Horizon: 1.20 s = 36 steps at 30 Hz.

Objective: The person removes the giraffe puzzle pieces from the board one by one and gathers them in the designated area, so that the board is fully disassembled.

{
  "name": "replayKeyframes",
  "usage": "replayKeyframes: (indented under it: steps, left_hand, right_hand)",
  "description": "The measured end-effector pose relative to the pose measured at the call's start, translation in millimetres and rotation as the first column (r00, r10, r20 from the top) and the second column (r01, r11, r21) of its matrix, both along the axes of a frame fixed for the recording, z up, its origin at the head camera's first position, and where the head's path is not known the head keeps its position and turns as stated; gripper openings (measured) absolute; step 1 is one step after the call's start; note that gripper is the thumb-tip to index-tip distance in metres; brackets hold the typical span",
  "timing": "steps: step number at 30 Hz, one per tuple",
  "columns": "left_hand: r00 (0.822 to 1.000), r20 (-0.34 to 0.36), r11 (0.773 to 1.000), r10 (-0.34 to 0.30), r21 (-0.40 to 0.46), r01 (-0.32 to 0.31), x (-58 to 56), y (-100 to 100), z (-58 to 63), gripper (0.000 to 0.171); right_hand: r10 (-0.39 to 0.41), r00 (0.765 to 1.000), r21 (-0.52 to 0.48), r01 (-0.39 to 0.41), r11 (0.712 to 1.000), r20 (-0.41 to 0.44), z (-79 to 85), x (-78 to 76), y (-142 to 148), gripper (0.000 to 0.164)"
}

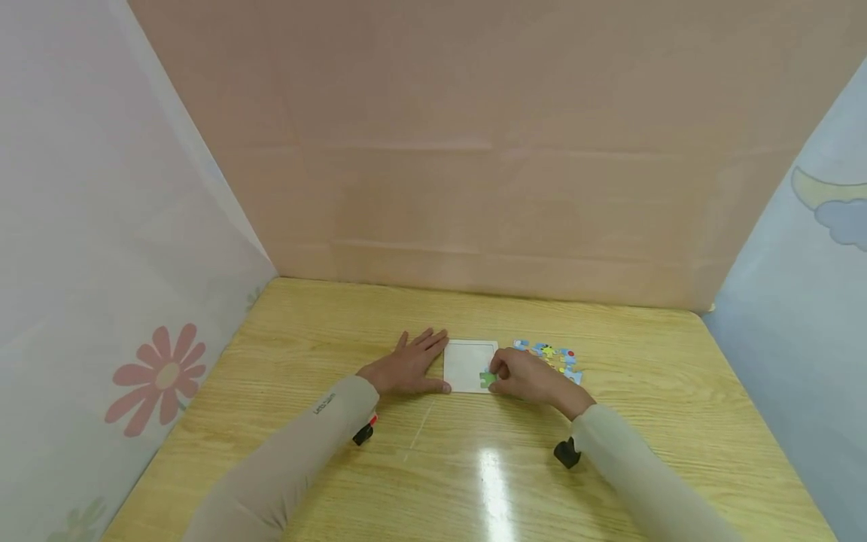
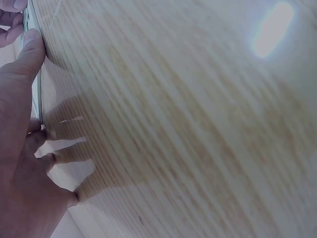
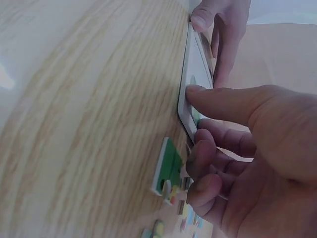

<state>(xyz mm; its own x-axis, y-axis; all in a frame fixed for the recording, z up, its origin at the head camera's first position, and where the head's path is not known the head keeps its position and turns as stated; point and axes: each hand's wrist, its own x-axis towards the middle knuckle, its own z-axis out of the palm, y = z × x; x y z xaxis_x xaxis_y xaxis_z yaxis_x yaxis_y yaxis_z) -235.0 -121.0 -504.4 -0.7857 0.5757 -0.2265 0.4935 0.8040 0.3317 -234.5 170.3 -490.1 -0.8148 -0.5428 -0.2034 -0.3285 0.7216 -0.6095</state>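
Note:
A white square puzzle tray (image 1: pixel 467 361) lies flat on the table. My left hand (image 1: pixel 415 367) steadies its left side, fingers spread, with the thumb at the near left corner and fingertips by the far one. At the tray's near right corner, my right hand (image 1: pixel 527 376) pinches a green puzzle piece (image 1: pixel 487 379) between thumb and forefinger; the other fingers are curled. In the right wrist view the thumb (image 3: pixel 218 101) lies over the tray's rim and partly hides the piece. Only the tray's edge shows in the left wrist view, beside the left thumb (image 2: pixel 30 54).
Several loose colourful puzzle pieces (image 1: pixel 571 374) lie right of the tray, partly behind the right hand. One green piece (image 3: pixel 169 166) is close under the curled fingers. The wooden table (image 1: pixel 325 324) meets a brown backdrop (image 1: pixel 474 226) behind and patterned panels at both sides.

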Motion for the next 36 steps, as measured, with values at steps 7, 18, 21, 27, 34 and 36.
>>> replayKeyframes:
  steps: [7, 18, 21, 27, 34, 36]
  left_hand:
    - [1.0, 0.0, 1.0, -0.005, 0.016, 0.005, 0.6, -0.3, 2.2, 0.1]
    - [1.0, -0.004, 1.0, -0.005, 0.001, 0.005, -0.5, -0.5, -2.1, 0.1]
    - [1.0, -0.006, 1.0, -0.007, 0.006, 0.007, -0.7, -0.6, -2.9, 0.1]
    - [1.0, -0.014, 1.0, -0.009, -0.003, 0.009, -2.0, -1.4, -4.5, 0.103]
    - [1.0, -0.008, 1.0, -0.012, 0.0, 0.012, -3.1, -2.0, -7.2, 0.103]
    - [1.0, -0.007, 1.0, -0.013, 0.0, 0.013, -3.2, -2.1, -7.6, 0.103]
  right_hand:
    - [-0.03, 1.0, 0.003, 0.03, 1.0, -0.008, -0.2, -1.1, -4.7, 0.026]
    - [0.01, 1.0, -0.152, -0.014, 0.988, -0.029, -4.0, 2.4, 2.1, 0.004]
    - [0.012, 1.0, -0.19, -0.016, 0.982, -0.018, -4.1, 3.4, 7.3, 0.006]
    - [-0.001, 1.0, -0.202, 0.0, 0.979, -0.007, 1.1, 6.5, 18.2, 0.005]
    - [-0.032, 0.999, -0.187, 0.029, 0.982, -0.015, 1.9, 9.2, 30.7, 0.005]
    - [-0.04, 0.999, -0.191, 0.035, 0.981, -0.022, 2.5, 10.3, 34.4, 0.005]
